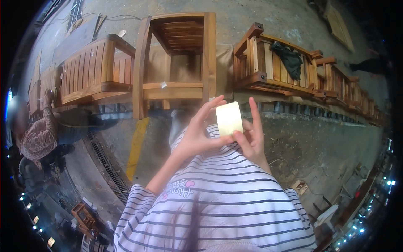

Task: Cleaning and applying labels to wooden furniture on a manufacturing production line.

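Observation:
Before my chest I hold a pale yellow roll of tape (pixel 229 119), its broad outer band turned up. My left hand (pixel 196 132) grips it from the left, the thumb along its lower edge and a finger by its upper left corner. On the other side my right hand (pixel 254 140) has its thumb against the roll's lower right, with the index finger raised away from it. Beyond the hands stands a slatted wooden furniture frame (pixel 209 54), and a small white piece (pixel 163 85) sits on its crossbar.
Slatted wooden furniture (pixel 86 73) continues leftward, where a person (pixel 40 134) works with a hand on it. More wooden frames (pixel 281 63) line up to the right, one carrying a dark cloth (pixel 289 59). A yellow floor stripe (pixel 137 147) and a grate (pixel 107 164) lie at left.

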Motion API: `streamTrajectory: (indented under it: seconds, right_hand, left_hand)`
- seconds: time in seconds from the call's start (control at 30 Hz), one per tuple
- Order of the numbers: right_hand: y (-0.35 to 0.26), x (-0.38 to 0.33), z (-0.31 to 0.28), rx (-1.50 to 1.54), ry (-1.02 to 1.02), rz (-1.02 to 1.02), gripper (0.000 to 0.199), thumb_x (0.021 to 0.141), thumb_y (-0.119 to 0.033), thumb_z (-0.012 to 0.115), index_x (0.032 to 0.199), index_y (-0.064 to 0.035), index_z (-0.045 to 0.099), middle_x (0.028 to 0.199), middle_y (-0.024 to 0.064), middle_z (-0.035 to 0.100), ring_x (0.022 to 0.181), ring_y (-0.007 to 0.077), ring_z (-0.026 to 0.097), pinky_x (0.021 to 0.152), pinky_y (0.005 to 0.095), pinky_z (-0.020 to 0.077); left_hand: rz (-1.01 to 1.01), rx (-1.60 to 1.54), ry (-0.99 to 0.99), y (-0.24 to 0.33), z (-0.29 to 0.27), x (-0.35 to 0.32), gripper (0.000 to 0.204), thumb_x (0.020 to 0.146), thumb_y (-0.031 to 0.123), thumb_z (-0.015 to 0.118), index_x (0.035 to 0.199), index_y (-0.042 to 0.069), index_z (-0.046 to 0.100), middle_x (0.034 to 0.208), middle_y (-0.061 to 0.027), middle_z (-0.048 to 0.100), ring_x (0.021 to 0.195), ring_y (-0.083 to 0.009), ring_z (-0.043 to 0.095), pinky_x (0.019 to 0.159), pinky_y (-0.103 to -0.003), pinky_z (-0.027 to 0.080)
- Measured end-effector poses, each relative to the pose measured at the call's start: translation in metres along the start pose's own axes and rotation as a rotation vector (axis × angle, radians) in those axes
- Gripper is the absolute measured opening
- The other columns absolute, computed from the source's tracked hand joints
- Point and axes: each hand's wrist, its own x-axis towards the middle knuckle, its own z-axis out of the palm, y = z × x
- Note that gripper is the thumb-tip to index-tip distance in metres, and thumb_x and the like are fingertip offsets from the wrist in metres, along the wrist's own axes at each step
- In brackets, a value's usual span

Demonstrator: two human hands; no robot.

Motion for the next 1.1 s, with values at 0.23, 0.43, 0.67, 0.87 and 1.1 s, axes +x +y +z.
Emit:
streamTrajectory:
  seconds: [0.23, 0.43, 0.67, 0.87, 1.1]
  right_hand:
    - [-0.006, -0.002, 0.000, 0.234, 0.004, 0.159, 0.081, 0.093, 0.000, 0.056, 0.156, -0.0081, 0.006, 0.121, 0.0168, 0.063, 0.110, 0.0173, 0.060, 0.097, 0.0283, 0.0429]
    - [0.005, -0.007, 0.000, -0.038, -0.022, 0.117, 0.083, 0.088, 0.002, 0.062, 0.155, -0.0062, 0.014, 0.111, 0.0184, 0.070, 0.107, 0.0199, 0.065, 0.094, 0.0290, 0.0446]
    - [0.012, -0.009, -0.001, -0.334, -0.045, 0.002, 0.084, 0.083, 0.004, 0.067, 0.153, -0.0046, 0.021, 0.117, 0.0218, 0.066, 0.111, 0.0287, 0.065, 0.094, 0.0320, 0.0468]
    - [0.011, -0.006, -0.006, -0.444, -0.100, -0.123, 0.082, 0.083, 0.004, 0.066, 0.152, -0.0004, 0.022, 0.118, 0.0231, 0.064, 0.110, 0.0350, 0.064, 0.098, 0.0373, 0.0450]
    - [0.005, -0.007, -0.004, -0.466, -0.130, -0.142, 0.081, 0.083, 0.005, 0.065, 0.151, -0.0012, 0.024, 0.106, 0.0219, 0.068, 0.102, 0.0349, 0.067, 0.093, 0.0368, 0.0471]
  left_hand:
    - [0.338, 0.471, -0.052, 0.008, -0.008, -0.002, 0.091, 0.064, 0.020, 0.088, 0.141, 0.002, 0.044, 0.140, -0.0150, 0.042, 0.133, -0.0272, 0.042, 0.111, -0.040, 0.035]
    - [0.382, 0.553, 0.124, 0.021, -0.007, -0.002, 0.060, 0.067, 0.017, 0.085, 0.122, 0.005, 0.065, 0.134, -0.0138, 0.052, 0.132, -0.0297, 0.045, 0.107, -0.041, 0.039]
    - [0.508, 0.774, 0.309, 0.029, 0.002, 0.000, 0.032, 0.068, 0.011, 0.082, 0.099, 0.011, 0.076, 0.115, -0.0065, 0.064, 0.113, -0.0282, 0.055, 0.093, -0.041, 0.048]
    - [0.631, 1.068, 0.109, 0.039, -0.012, 0.004, 0.016, 0.076, 0.015, 0.075, 0.091, 0.016, 0.075, 0.103, 0.0027, 0.066, 0.102, -0.0175, 0.060, 0.092, -0.038, 0.039]
    - [0.746, 1.252, 0.028, 0.035, -0.011, 0.009, 0.014, 0.080, 0.014, 0.068, 0.093, 0.012, 0.062, 0.096, 0.0006, 0.063, 0.093, -0.0161, 0.061, 0.089, -0.037, 0.040]
